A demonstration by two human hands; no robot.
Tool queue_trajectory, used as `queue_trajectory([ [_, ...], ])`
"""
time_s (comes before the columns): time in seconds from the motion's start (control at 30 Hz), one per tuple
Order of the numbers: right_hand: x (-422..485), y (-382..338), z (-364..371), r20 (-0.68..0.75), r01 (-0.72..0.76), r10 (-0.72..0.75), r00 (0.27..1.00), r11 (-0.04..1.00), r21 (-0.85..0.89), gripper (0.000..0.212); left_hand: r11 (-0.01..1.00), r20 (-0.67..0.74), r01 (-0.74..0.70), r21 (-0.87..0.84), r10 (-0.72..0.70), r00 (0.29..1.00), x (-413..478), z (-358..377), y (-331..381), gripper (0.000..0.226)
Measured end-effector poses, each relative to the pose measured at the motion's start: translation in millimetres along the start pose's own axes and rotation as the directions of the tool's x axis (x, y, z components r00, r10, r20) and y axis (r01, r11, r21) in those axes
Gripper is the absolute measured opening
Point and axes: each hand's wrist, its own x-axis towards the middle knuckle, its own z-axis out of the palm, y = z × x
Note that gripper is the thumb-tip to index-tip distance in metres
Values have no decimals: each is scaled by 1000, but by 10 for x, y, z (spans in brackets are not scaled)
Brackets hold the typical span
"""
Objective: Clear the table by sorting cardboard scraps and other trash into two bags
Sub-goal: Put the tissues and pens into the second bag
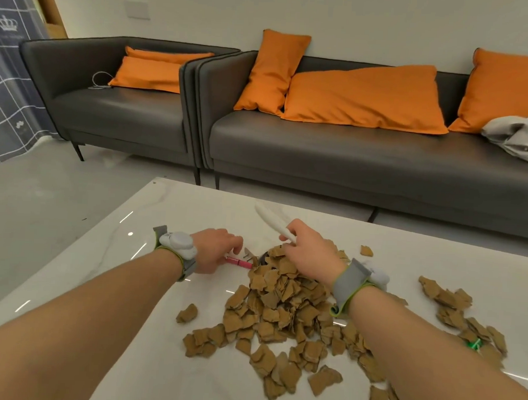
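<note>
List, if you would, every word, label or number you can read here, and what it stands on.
None is legible.
Curtain: faint line under the crown emblem, too blurred to read.
Pink item at the left hand: no print visible.
White stick in the right hand: no print visible.

**A Living Room at Home**

The left hand and right hand work over a low, glossy white table with marble veining, the kind that stands before a couch. Beyond the hands, two dark grey sofas stand side by side against a plain wall: a short sofa past the left hand and a long sofa past the right. Orange cushions lie on both. A white cable lies on the short one, and a crumpled pale garment on the long one, far right of the right hand. Far left of the left hand hangs a grey checked curtain.
</note>
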Motion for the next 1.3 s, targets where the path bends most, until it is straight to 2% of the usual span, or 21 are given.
queue_trajectory([
  [0.13,-77,24,34,-26,-34,35,999,999,31,18,999,26,10,-49,-8,1000,-127,23,-19,20],
  [0.23,-142,105,-5,-79,-74,80,994,995,69,14,971,-83,158,-180,-175,981,-231,-42,-99,4],
  [0.33,-226,143,-43,-124,-123,137,983,985,119,9,837,-191,290,-464,-415,890,-116,-71,32,5],
  [0.43,-324,178,-91,-154,-158,189,970,969,191,13,658,-55,400,-638,-557,829,172,-64,352,43],
  [0.53,-451,242,-152,-133,-204,236,963,955,213,14,622,66,497,-605,-583,810,399,13,535,65],
  [0.7,-656,289,-253,-106,-241,274,956,938,249,9,582,113,556,-594,-623,774,349,-31,589,61],
  [0.8,-791,213,-301,-73,-250,278,958,931,265,11,486,99,557,-674,-687,720,109,-161,580,55],
  [0.87,-858,144,-316,-38,-248,275,961,911,328,15,351,72,469,-810,-735,674,-47,-277,627,49],
  [0.93,-977,58,-357,3,-246,275,961,856,455,19,203,66,294,-934,-710,701,-260,-479,865,42],
  [1.0,-1137,-55,-382,58,-256,283,957,738,625,24,61,95,167,-984,-617,781,-516,-688,1225,36],
  [1.13,-1582,-253,-457,135,-279,300,944,512,812,25,-193,181,100,-976,-463,868,-950,-869,1997,25],
  [1.2,-1872,-284,-520,185,-312,323,928,403,861,23,-260,230,129,-957,-407,884,-1121,-858,2346,27],
  [1.23,-2014,-277,-557,206,-320,317,926,369,872,22,-260,246,149,-954,-395,885,-1179,-840,2484,32],
  [1.3,-2291,-229,-622,224,-336,302,927,397,854,21,-254,263,177,-951,-363,894,-1291,-830,2732,35],
])
